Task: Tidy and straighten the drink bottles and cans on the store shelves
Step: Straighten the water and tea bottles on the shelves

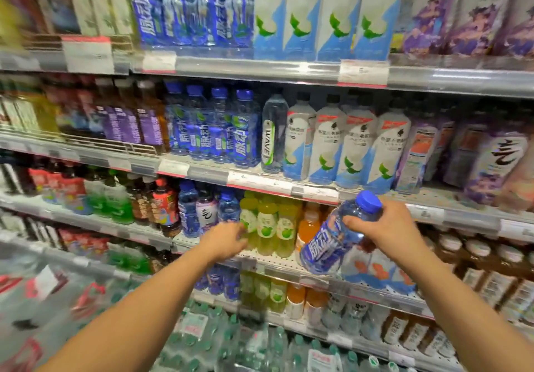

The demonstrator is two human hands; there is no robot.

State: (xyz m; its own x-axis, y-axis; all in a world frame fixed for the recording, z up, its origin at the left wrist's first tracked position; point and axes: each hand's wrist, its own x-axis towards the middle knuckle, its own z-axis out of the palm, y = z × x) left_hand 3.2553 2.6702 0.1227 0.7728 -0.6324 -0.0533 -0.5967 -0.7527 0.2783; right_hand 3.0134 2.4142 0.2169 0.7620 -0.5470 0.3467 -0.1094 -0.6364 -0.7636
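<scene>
While your right hand point(384, 227) grips the blue bottle point(335, 235) by its shoulder, tilted in front of the shelf lip point(289, 267), stand it upright before you slide it in. Your left hand point(228, 241) reaches the yellow-green bottles point(267, 227); blur hides whether its fingers are curled. I judge the open room lies beside the orange bottles point(309, 224), under the price rail point(283, 189).

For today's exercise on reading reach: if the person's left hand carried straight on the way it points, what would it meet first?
Most likely the yellow-green bottles: the left hand points at the leftmost one and may already touch it, though blur hides contact.
</scene>
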